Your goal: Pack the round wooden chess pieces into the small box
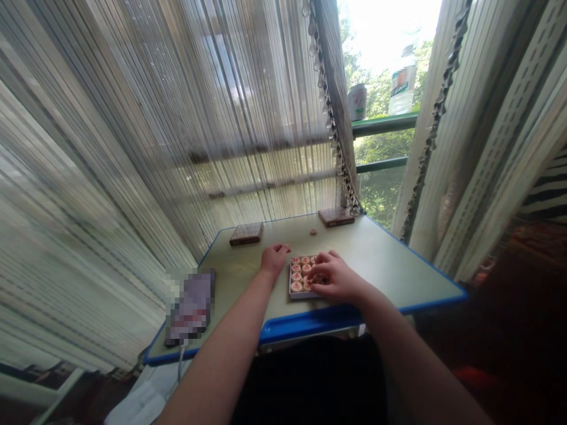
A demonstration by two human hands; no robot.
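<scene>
An open box (301,296) near the table's front edge holds round wooden Chinese chess pieces (296,277) with red characters, laid in rows. Over the box's right half, my right hand (339,277) reaches down, thumb and fingers bent around a piece among the rows; the palm and fingers hide the pieces there. Just left of the box, my left hand (274,258) rests on the table with its fingers curled together. Whatever its fingertips may hold is too small to make out. One loose piece (313,232) lies beyond the box.
The pale table (376,260) has a blue rim. Two flat brown boxes (246,233) (336,216) lie along its far edge. A pixelated device (190,307) with a white cable (181,363) sits left. Behind are string curtains (266,118), a can (357,101) and a bottle (402,82).
</scene>
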